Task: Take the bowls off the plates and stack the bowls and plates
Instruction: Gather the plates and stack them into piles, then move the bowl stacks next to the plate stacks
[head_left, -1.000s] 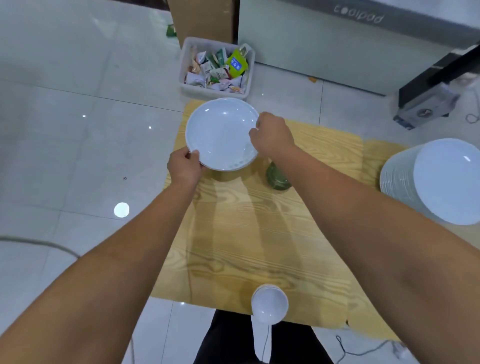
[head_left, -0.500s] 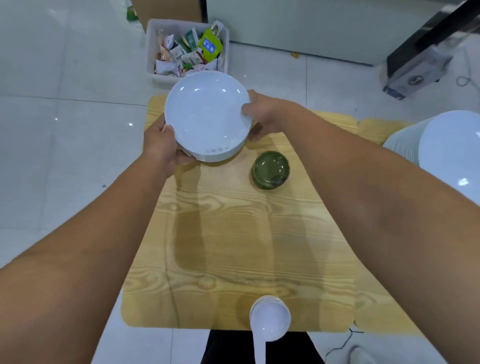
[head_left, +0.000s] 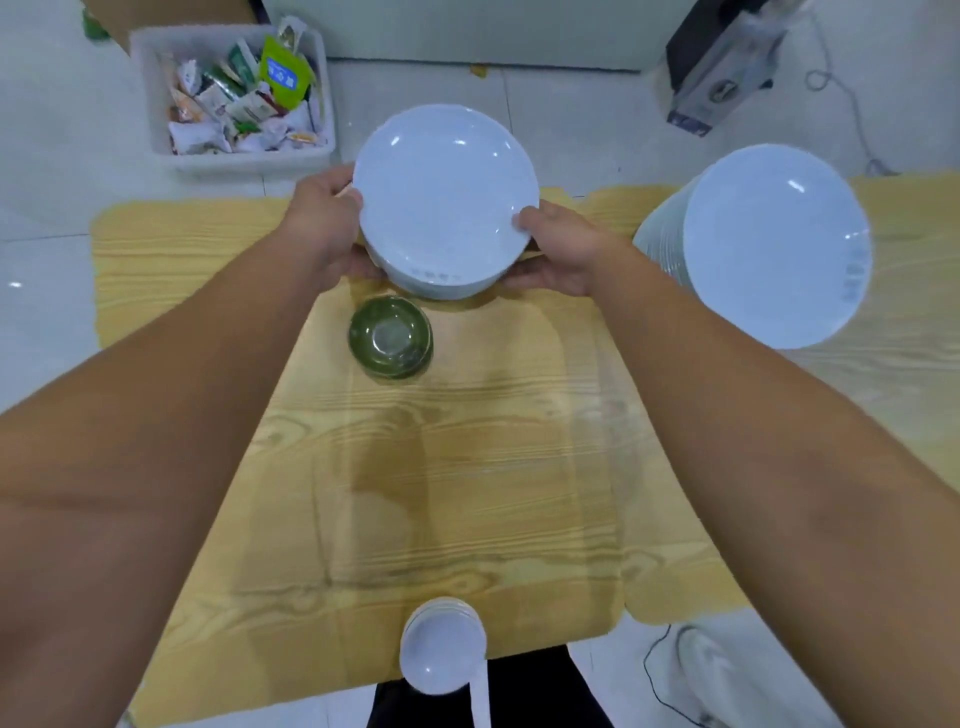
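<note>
A small stack of white plates (head_left: 444, 200) is held up over the far middle of the wooden table (head_left: 467, 467). My left hand (head_left: 324, 228) grips its left rim and my right hand (head_left: 563, 247) grips its right rim, fingers under the stack. A short stack of green bowls (head_left: 390, 343) stands on the table just in front of the plates. A tall stack of white plates (head_left: 769, 244) stands at the right. A stack of white bowls (head_left: 441, 647) sits at the near edge.
On the floor beyond the table's far left corner is a white bin (head_left: 228, 98) full of packets. A dark box (head_left: 722, 67) and a cable lie on the floor at the far right. Another cable (head_left: 660, 686) runs by the near right corner.
Both hands have carried the white plates from the far left of the table towards the right and nearer. The green bowls, hidden behind my right arm before, now show.
</note>
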